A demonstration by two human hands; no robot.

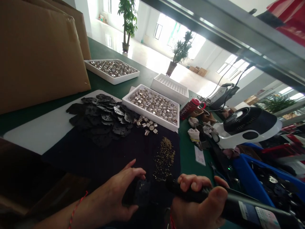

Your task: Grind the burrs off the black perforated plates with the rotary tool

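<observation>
My left hand [116,192] is curved round a dark flat plate with small holes [142,191], thumb at its near edge and fingers at its far edge. In my right hand [200,198] is a black electric screwdriver [245,203], its fingers wrapped round the barrel. The thin bit points left, close to a scatter of tiny gold-coloured screws [166,152] on a dark cloth [114,156]. Beyond my left hand lies a heap of similar black plates [102,116]. Several loose silver cylindrical parts [147,124] lie beside the heap.
Two white trays hold silver parts: a near tray [150,114] and a far tray [114,81]. Behind stands a white perforated box [170,87]. Cardboard boxes [43,54] rise at left. On the right are a red bottle [190,106], a fan [247,127] and a blue bin [250,178].
</observation>
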